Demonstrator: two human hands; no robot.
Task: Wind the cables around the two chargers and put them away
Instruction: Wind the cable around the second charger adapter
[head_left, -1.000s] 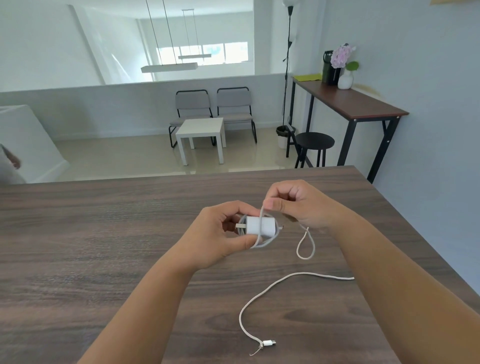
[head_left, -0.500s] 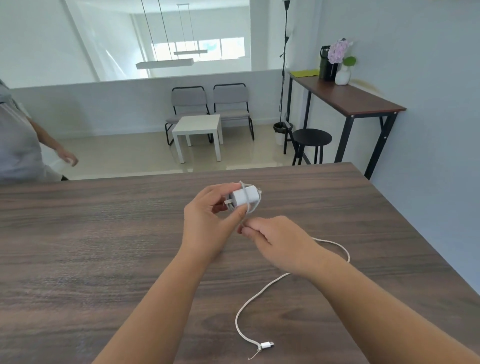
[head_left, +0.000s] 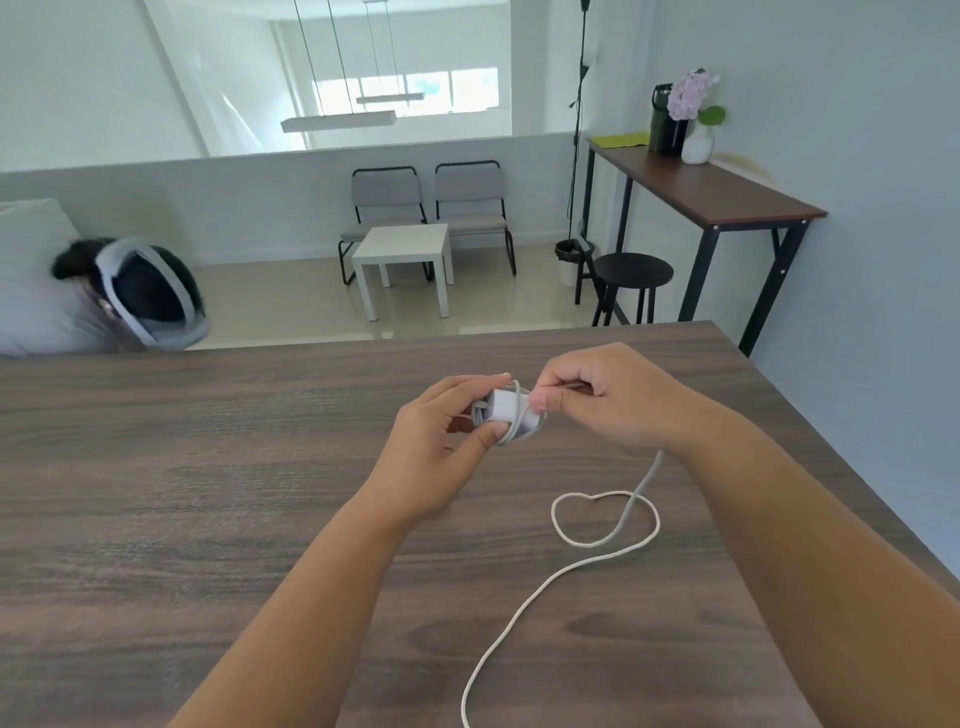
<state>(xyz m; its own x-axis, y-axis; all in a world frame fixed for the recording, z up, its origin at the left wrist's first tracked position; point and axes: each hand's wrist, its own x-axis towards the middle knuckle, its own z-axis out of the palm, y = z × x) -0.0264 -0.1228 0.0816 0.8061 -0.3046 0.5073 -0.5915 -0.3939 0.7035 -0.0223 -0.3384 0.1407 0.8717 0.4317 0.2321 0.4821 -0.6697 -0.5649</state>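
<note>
A small white charger (head_left: 506, 410) with a few turns of white cable round it is held above the dark wooden table (head_left: 208, 493). My left hand (head_left: 441, 441) grips the charger between thumb and fingers. My right hand (head_left: 608, 397) pinches the cable right beside the charger's right end. The loose white cable (head_left: 605, 540) drops from under my right hand, forms a loop on the table and trails off the bottom edge of the view. Only one charger is in sight.
The table's far edge and right corner (head_left: 711, 327) lie just beyond my hands. Behind it, at the left, a person's head with a grey headset strap (head_left: 140, 291) shows. Chairs, a white side table (head_left: 405, 249), a stool and a high desk stand farther back.
My right hand has come up from below the charger to its right side, carrying the cable around it. The loose cable has shifted into a loop on the table. A person's head appeared at the left.
</note>
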